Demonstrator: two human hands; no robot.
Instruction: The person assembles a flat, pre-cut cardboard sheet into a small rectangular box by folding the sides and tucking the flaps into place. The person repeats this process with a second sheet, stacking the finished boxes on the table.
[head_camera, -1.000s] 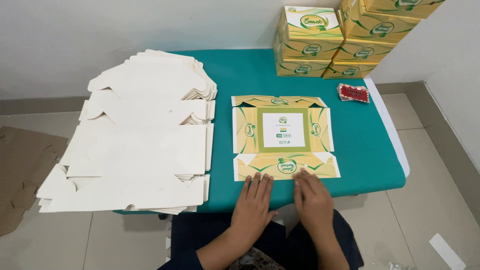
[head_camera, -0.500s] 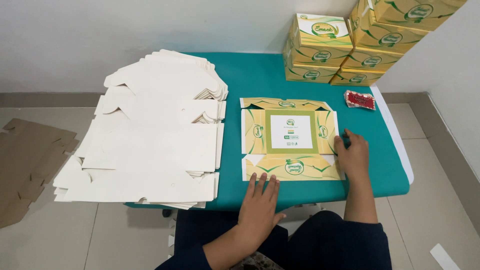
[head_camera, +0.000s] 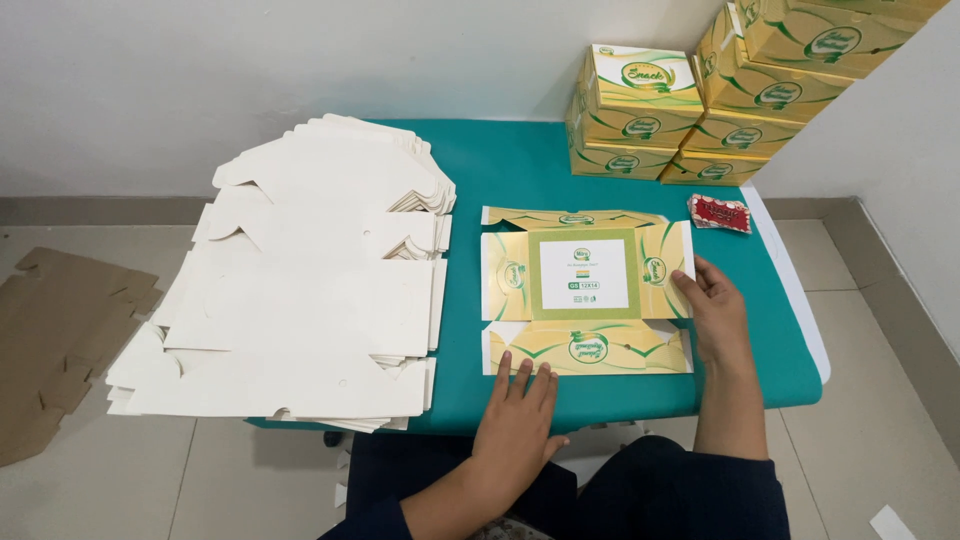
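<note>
Standing next to the teal table (head_camera: 520, 170) here. The flat yellow-and-green box blank (head_camera: 586, 290) lies printed side up near the front edge, a white rectangle framed in green at its centre. The left hand (head_camera: 520, 420) presses flat on the near flap, fingers spread and open, gripping nothing. The right hand (head_camera: 712, 305) rests at the blank's right edge, fingers loosely curled against the side flap, not really clamped on it.

What could go wrong, I reckon: the blank sits close to the table edge, so a lopsided push could slide it off, and bending that side flap away from its crease could leave a wonky fold or a tear.

To the left there's a big fanned stack of white blanks (head_camera: 300, 300), plain side up, overhanging the front edge, so a bump could spill them. At the back right, assembled yellow boxes (head_camera: 640, 110) with green oval marks stand piled. A small red packet (head_camera: 718, 212) lies just beside them. Brown cardboard (head_camera: 60, 340) lies on the floor.
</note>
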